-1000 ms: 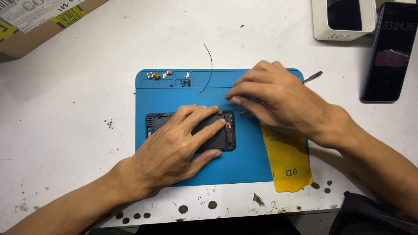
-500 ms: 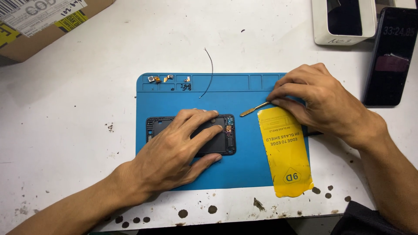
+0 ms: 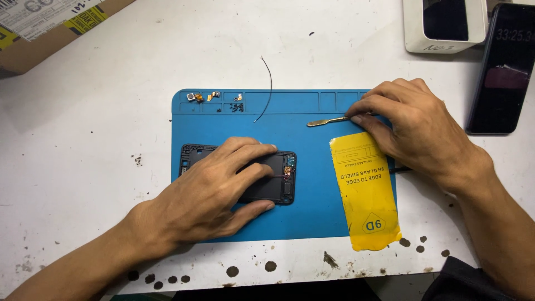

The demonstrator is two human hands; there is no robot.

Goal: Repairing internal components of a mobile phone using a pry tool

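Looked matt blue rubber on the mat, thin dull metal on the spudger, glossy yellow plastic on the packet, stained white on the bench.

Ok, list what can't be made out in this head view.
- Opened phone: its middle is covered by the left hand.
- Metal pry tool: its rear end is hidden under the right hand.
- Small parts in the blue mat trays: too small to identify.
- Cardboard box and white box: cut off by the top edge.
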